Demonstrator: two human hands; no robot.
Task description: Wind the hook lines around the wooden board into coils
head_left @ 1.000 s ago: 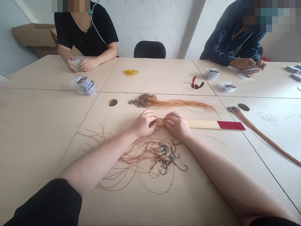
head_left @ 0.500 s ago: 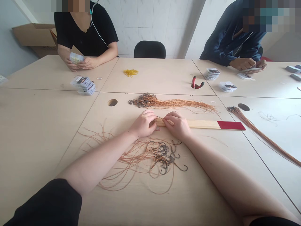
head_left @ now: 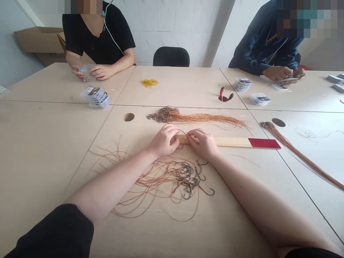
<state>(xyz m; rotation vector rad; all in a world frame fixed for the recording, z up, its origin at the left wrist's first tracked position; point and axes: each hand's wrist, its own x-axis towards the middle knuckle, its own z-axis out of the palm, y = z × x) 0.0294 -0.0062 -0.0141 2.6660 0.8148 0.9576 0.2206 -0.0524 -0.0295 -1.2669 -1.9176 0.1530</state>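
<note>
Over the left end of a wooden strip (head_left: pixel 231 142) with a red end, my left hand (head_left: pixel 164 141) and my right hand (head_left: pixel 202 143) face each other a short way apart. A thin dark curved piece spans between their fingertips; both hands pinch it, and it looks like line or a hook shank, too small to tell. Loose hooks (head_left: pixel 188 175) with orange-brown lines (head_left: pixel 150 179) lie below my wrists. Beyond my hands is a bundle of hooked lines (head_left: pixel 199 117).
Another line bundle (head_left: pixel 295 148) lies at the right. Farther off are yellow pieces (head_left: pixel 149 83), red-handled pliers (head_left: pixel 225 95) in a table hole, and stacked clear boxes (head_left: pixel 96 97). Two people sit across the table (head_left: pixel 53 143), their hands on small packs.
My hands have barely moved; the thin piece between my fingertips shows a little longer and more arched. The person at the left has lowered the clear box and shifted their hands.
</note>
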